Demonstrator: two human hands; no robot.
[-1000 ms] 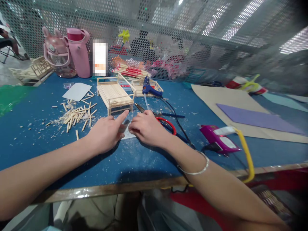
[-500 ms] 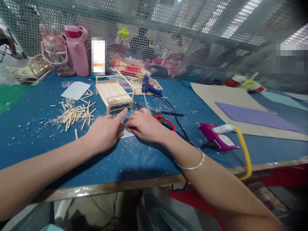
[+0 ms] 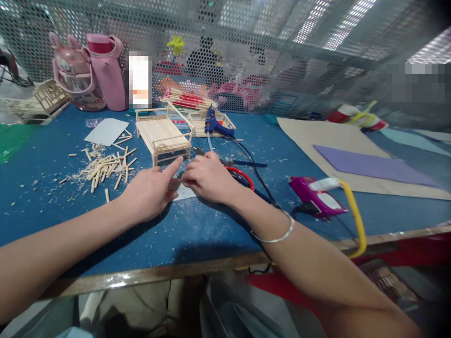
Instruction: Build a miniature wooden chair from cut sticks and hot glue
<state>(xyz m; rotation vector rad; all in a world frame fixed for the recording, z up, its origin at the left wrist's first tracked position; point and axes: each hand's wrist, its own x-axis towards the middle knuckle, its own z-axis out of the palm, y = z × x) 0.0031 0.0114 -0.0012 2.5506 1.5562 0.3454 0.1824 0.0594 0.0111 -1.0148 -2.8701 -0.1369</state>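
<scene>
A thin, flat white paper (image 3: 185, 193) is lying between the hands, partly hidden. The left hand (image 3: 148, 192) is extending its index finger and the right hand (image 3: 206, 178) is curling its fingers; whether either is pinching something, I cannot tell. Just beyond the grip, a slatted wooden toy bed (image 3: 164, 134) is standing; leftward, short cut sticks (image 3: 112, 165) are lying jumbled; rightward, a smooth red looped handle (image 3: 245, 172) is showing.

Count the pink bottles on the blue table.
2: the rabbit-eared bottle at the back left of the table, and the slimmer bottle just right of it. No others show.
</scene>
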